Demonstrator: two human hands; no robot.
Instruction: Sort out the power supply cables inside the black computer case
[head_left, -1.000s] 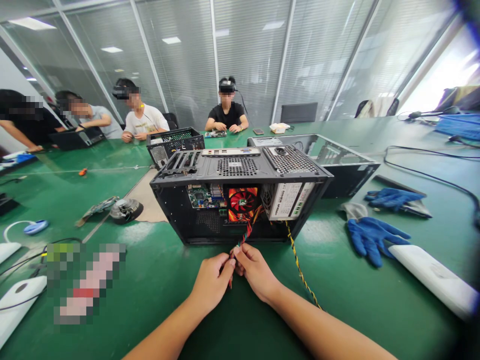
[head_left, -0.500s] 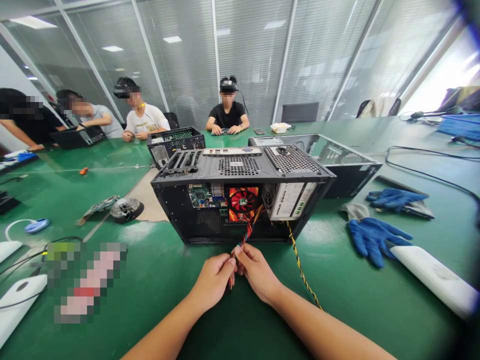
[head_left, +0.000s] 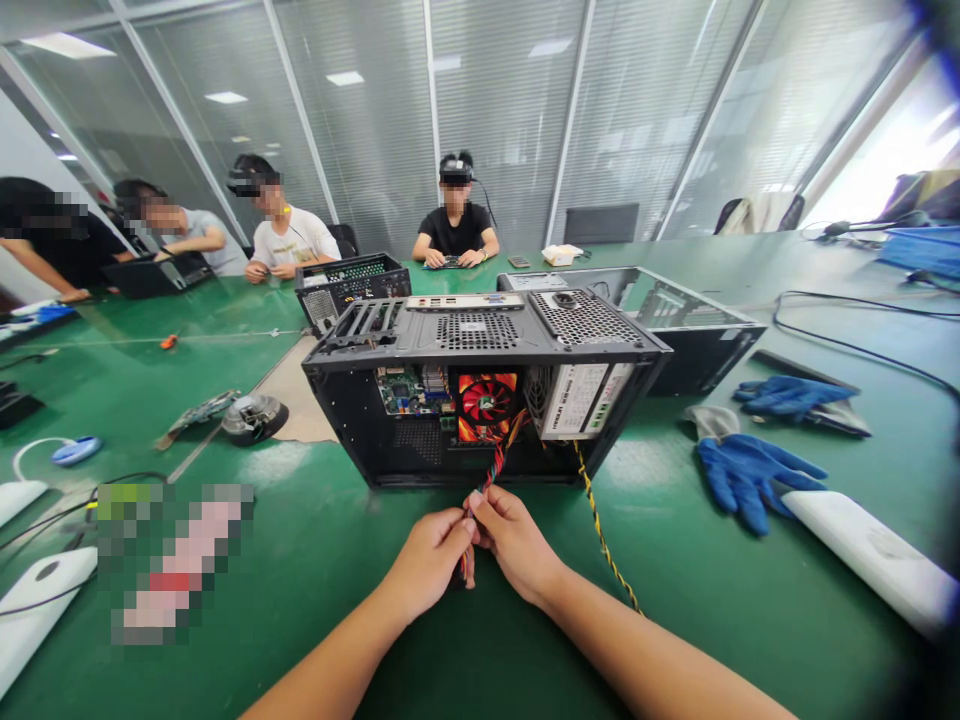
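Observation:
An open black computer case (head_left: 420, 350) lies in front of me, its open side towards me. Inside are a motherboard (head_left: 405, 390), a red cooling fan (head_left: 487, 402) and a power supply (head_left: 585, 400) with a white label. A twisted bundle of coloured power cables (head_left: 496, 465) runs out of the case into my fingers. My left hand (head_left: 436, 555) is closed around its lower part, with loose wire ends hanging below. Right above it, my right hand (head_left: 514, 535) pinches the same bundle. A yellow-and-black cable (head_left: 596, 520) trails past my right forearm.
Blue gloves (head_left: 750, 475) and a white power strip (head_left: 862, 550) lie at right. Behind the case stands another case (head_left: 697, 350). A round metal part (head_left: 253, 418) sits at left. Several co-workers, one in black (head_left: 454, 235), sit across the green table.
My hands stay at nearly the same place on the cable bundle. Slightly more of the wire ends shows below my left hand.

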